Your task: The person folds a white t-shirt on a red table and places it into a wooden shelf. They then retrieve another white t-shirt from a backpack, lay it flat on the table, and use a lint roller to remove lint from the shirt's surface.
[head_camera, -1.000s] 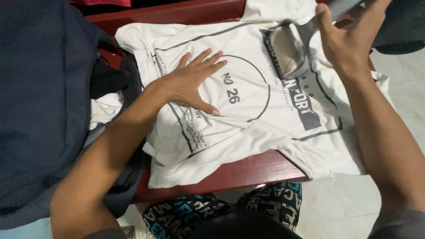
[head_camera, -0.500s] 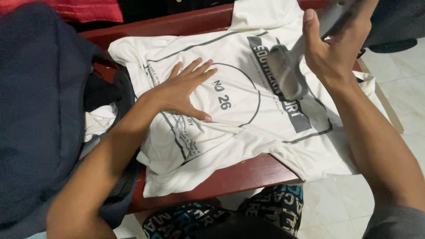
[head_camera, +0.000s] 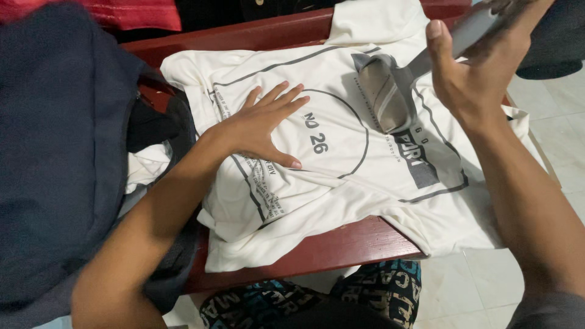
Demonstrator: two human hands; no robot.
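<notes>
In the head view, the left hand (head_camera: 259, 129) lies flat with fingers spread wide on the white shirt (head_camera: 341, 183) that covers the red table (head_camera: 317, 247), while at two o'clock the right hand (head_camera: 481, 73) grips a grey iron (head_camera: 390, 97) touching the shirt.

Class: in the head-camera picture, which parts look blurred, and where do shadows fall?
Head view: the grey iron and right hand are motion-blurred; the left hand on the white T-shirt is sharp; soft shadows lie beside both hands; no harsh glare.
</notes>
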